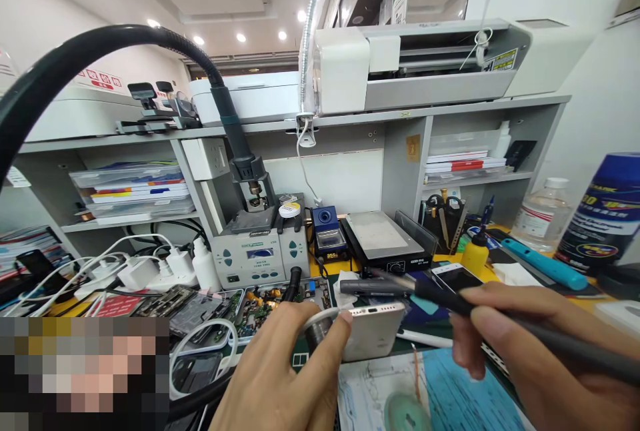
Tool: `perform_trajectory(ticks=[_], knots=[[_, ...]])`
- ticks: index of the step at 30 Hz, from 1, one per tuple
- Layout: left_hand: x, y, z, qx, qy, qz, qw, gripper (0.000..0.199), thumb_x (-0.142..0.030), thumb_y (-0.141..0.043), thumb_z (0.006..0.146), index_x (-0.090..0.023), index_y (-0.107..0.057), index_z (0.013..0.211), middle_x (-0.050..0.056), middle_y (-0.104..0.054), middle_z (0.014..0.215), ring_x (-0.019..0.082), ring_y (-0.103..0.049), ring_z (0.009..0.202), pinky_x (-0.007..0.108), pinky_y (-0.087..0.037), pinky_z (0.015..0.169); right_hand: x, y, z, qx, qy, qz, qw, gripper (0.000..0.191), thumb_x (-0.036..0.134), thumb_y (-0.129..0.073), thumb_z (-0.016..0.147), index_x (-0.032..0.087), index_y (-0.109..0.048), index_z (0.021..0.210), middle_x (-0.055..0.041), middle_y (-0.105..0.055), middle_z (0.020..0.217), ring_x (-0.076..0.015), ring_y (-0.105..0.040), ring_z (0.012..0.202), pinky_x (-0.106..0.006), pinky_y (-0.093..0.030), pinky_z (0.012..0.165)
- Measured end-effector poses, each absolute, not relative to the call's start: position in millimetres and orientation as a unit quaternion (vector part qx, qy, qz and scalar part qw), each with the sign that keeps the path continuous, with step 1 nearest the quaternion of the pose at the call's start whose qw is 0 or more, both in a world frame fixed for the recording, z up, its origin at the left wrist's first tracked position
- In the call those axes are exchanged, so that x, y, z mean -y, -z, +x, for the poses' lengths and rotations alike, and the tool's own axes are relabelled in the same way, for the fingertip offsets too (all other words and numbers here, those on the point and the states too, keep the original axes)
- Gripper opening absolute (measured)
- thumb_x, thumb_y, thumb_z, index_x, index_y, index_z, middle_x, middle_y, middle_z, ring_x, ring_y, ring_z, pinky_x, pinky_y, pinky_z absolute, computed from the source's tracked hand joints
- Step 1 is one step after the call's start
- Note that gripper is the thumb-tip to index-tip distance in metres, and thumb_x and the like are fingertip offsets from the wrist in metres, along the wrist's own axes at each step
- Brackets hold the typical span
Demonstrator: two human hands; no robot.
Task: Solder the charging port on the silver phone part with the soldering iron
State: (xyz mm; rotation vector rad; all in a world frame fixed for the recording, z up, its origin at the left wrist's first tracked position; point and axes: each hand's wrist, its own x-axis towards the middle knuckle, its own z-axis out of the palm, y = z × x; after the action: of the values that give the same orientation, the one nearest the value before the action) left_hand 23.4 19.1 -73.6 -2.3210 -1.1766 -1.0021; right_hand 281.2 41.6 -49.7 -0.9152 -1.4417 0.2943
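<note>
My left hand (285, 368) is curled beside a silver-backed phone (373, 338), its thumb tip at the phone's upper corner. The phone stands tilted with its charging-port edge uppermost. Between my thumb and index finger show a grey metallic cylinder (319, 331) and a loop of white cable (203, 328). My right hand (520, 344) pinches a slim black pen-shaped tool (555, 336), pointing left above the phone. Motion smears its tip, which seems apart from the phone. Under the phone lies a printed sheet (370, 388) with a round green translucent disc (406, 412).
Behind stand a rework station (260, 254) with a thick black hose, a small blue unit (327, 234) and a flat plate heater (383, 234). Circuit boards (273, 304) fill a tray. On the right are a yellow bottle (474, 254), another phone (456, 278) and a spray can (603, 214).
</note>
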Motion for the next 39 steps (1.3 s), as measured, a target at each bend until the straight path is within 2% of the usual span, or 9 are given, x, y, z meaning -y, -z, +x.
perform_trajectory(ticks=[3, 7, 12, 20, 24, 27, 29, 33, 39], knots=[[-19.9, 74.8, 22.8, 0.418, 0.354, -0.817, 0.18, 0.046, -0.004, -0.051, 0.096, -0.022, -0.055, 0.139, 0.016, -0.057, 0.122, 0.027, -0.061, 0.108, 0.043, -0.062, 0.085, -49.0, 50.9, 282.2, 0.675, -0.16, -0.393, 0.604, 0.018, 0.037, -0.065, 0.098, 0.039, -0.075, 0.113, 0.0025, -0.077, 0.071, -0.0167, -0.072, 0.052, -0.023, -0.063, 0.048], [-20.5, 74.6, 22.4, 0.403, 0.356, -0.821, 0.191, 0.045, -0.005, -0.053, 0.096, -0.02, -0.057, 0.138, 0.016, -0.057, 0.12, 0.025, -0.063, 0.102, 0.038, -0.063, 0.08, -52.4, 51.3, 272.5, 0.674, -0.288, -0.421, 0.534, 0.031, 0.044, -0.073, 0.092, 0.034, -0.073, 0.122, -0.0015, -0.081, 0.084, -0.0171, -0.073, 0.059, -0.023, -0.062, 0.049], [-18.3, 70.2, 24.0, 0.407, 0.375, -0.816, 0.169, 0.041, -0.007, -0.051, 0.098, -0.022, -0.058, 0.136, 0.015, -0.059, 0.12, 0.024, -0.064, 0.101, 0.038, -0.063, 0.082, -55.9, 51.3, 256.9, 0.601, -0.459, -0.422, 0.501, 0.043, 0.053, -0.076, 0.088, 0.022, -0.073, 0.118, -0.0019, -0.078, 0.067, -0.0162, -0.067, 0.056, -0.024, -0.058, 0.049], [-9.6, 71.2, 19.9, 0.456, 0.445, -0.76, 0.126, 0.039, -0.023, -0.058, 0.098, -0.022, -0.053, 0.136, 0.012, -0.07, 0.123, 0.027, -0.068, 0.116, 0.04, -0.06, 0.096, -55.9, 44.9, 252.7, 0.569, -0.505, -0.406, 0.506, 0.048, 0.053, -0.078, 0.087, 0.017, -0.07, 0.118, -0.0038, -0.078, 0.067, -0.0179, -0.068, 0.06, -0.027, -0.057, 0.052], [-2.2, 51.9, 15.2, 0.462, 0.402, -0.789, 0.045, 0.028, -0.022, -0.061, 0.094, -0.025, -0.057, 0.121, 0.006, -0.074, 0.105, 0.022, -0.074, 0.092, 0.033, -0.062, 0.078, -55.9, 42.2, 252.5, 0.573, -0.508, -0.401, 0.503, 0.046, 0.051, -0.077, 0.088, 0.017, -0.069, 0.118, -0.0041, -0.078, 0.067, -0.0184, -0.068, 0.061, -0.029, -0.056, 0.053], [0.2, 37.2, 9.8, 0.513, 0.319, -0.795, -0.059, 0.018, -0.024, -0.059, 0.093, -0.026, -0.058, 0.111, 0.0, -0.074, 0.087, 0.018, -0.069, 0.069, 0.026, -0.056, 0.059, -57.0, 40.9, 253.0, 0.579, -0.502, -0.398, 0.504, 0.045, 0.051, -0.077, 0.088, 0.018, -0.069, 0.117, -0.0043, -0.078, 0.068, -0.0194, -0.07, 0.062, -0.029, -0.056, 0.054], [-0.3, 35.0, 6.9, 0.548, 0.269, -0.786, -0.101, 0.016, -0.023, -0.058, 0.093, -0.026, -0.059, 0.109, -0.001, -0.073, 0.08, 0.018, -0.068, 0.062, 0.025, -0.052, 0.054, -56.8, 41.0, 254.3, 0.583, -0.503, -0.394, 0.502, 0.044, 0.05, -0.077, 0.089, 0.018, -0.07, 0.118, -0.0042, -0.078, 0.069, -0.0195, -0.07, 0.064, -0.029, -0.057, 0.054], [-4.8, 44.4, 7.9, 0.593, 0.156, -0.784, -0.098, 0.032, -0.02, -0.061, 0.088, -0.024, -0.062, 0.12, 0.006, -0.079, 0.094, 0.027, -0.076, 0.083, 0.033, -0.057, 0.068, -54.5, 43.8, 258.2, 0.584, -0.512, -0.392, 0.493, 0.042, 0.048, -0.077, 0.09, 0.018, -0.069, 0.118, -0.0036, -0.078, 0.069, -0.0187, -0.07, 0.065, -0.028, -0.057, 0.055], [-5.9, 42.6, 5.9, 0.613, 0.072, -0.783, -0.078, 0.038, -0.022, -0.071, 0.078, -0.022, -0.072, 0.115, 0.011, -0.079, 0.107, 0.036, -0.075, 0.102, 0.048, -0.058, 0.085, -54.8, 48.9, 257.5, 0.578, -0.508, -0.397, 0.501, 0.044, 0.049, -0.076, 0.091, 0.018, -0.069, 0.12, -0.0025, -0.077, 0.066, -0.0169, -0.067, 0.062, -0.027, -0.055, 0.056]])
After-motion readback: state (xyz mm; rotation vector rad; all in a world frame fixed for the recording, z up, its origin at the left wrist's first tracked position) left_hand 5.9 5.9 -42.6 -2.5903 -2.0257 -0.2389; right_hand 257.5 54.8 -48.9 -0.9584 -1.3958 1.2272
